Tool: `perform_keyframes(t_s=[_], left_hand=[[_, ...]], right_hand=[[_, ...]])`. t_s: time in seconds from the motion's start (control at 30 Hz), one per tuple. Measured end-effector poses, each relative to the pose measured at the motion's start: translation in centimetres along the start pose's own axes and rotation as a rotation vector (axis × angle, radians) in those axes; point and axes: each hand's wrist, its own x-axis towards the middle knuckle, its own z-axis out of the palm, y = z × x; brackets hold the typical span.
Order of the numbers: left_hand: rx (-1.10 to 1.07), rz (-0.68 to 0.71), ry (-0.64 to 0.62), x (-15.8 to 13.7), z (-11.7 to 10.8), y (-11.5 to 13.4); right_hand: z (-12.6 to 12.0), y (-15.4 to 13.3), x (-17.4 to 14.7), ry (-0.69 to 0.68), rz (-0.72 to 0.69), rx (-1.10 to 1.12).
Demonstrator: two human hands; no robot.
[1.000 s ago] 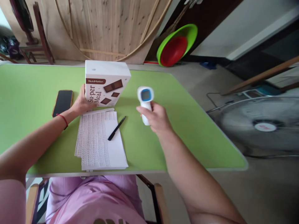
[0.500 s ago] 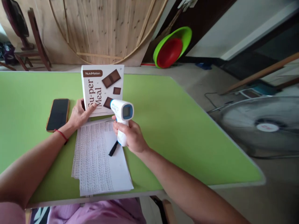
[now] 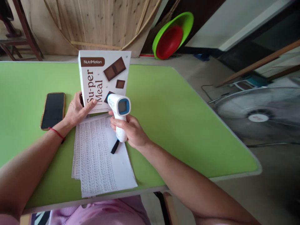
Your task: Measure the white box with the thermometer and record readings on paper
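Left fingers point(image 3: 91, 106) clasp carton point(image 3: 106, 78); right fingers point(image 3: 121, 124) wrap thermometer point(image 3: 116, 105), pen point(image 3: 114, 147) just below them. Careless dip could roll pen away.

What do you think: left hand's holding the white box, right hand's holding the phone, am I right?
Not quite: in the head view, the right hand holds a white thermometer; the phone lies on the table. The left hand does hold the box.
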Motion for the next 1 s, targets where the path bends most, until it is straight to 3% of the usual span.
perform_keyframes(t_s=[1.0], left_hand=[[-0.065,0.067,-0.02,-0.13,0.2,-0.33]], right_hand=[[0.8,0.59,-0.18,0.091,-0.023,-0.08]])
